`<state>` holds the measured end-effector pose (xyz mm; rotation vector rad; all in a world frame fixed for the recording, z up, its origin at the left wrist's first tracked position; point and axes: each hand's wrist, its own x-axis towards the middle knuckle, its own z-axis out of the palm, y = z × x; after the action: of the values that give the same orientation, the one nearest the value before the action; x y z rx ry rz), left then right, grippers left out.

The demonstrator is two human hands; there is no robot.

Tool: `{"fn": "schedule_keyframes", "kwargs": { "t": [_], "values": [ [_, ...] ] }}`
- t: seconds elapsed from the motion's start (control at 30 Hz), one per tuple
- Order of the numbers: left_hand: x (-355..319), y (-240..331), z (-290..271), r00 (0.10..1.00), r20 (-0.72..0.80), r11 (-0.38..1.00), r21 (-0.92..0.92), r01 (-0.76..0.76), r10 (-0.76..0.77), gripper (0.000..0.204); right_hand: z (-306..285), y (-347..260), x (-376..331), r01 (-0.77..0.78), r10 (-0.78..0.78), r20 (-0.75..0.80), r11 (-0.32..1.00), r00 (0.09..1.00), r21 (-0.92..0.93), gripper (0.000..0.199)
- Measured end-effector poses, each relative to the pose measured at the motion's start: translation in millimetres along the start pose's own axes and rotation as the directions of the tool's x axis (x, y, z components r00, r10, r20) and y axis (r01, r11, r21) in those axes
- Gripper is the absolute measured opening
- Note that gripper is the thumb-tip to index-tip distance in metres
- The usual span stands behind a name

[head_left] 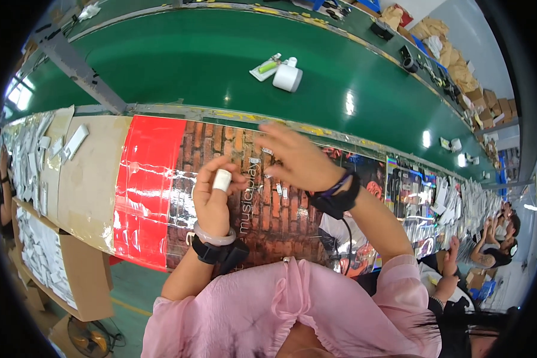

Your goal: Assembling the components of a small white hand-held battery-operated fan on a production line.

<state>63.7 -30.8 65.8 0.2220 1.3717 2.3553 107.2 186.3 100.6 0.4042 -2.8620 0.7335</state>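
My left hand [212,200] is closed around a small white block-shaped piece [222,179] with rounded edges, held between thumb and fingers over the brick-patterned sheet [235,230]. To its right, my right hand [301,160] reaches over the same sheet, its fingers apart and slightly blurred. No thing shows in its grasp. Tiny light pieces lie near its fingertips, among them a pale bit [267,151] beside the fingers. Below the palm, a pair of small white parts [281,191] rests on the sheet. Both wrists wear black straps.
Beyond the worktop runs a green conveyor belt [197,71], carrying a white cylindrical item [287,77] and a green-and-white packet [267,67]. White boxes [36,155] pile up at left, above an open carton [86,274]. A metal post [80,68] stands far left. Co-workers sit at right.
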Motion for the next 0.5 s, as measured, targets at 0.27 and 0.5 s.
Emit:
{"fn": "schedule_keyframes", "kwargs": {
  "t": [0.27, 0.5],
  "values": [
    [7.0, -8.1, -8.0, 0.997, -0.072, 0.998, -0.05, 0.03, -0.033, 0.035, 6.5, -36.0, -57.4, 0.057, -0.017, 0.247, 0.986, 0.969, -0.156, 0.075],
    [2.5, -2.1, -5.4, 0.991, -0.125, 0.998, -0.002, 0.055, -0.055, 0.038, -11.2, -77.1, -108.7, -0.09, 0.149, 0.346, 0.979, 0.926, -0.181, 0.071]
  ]
}}
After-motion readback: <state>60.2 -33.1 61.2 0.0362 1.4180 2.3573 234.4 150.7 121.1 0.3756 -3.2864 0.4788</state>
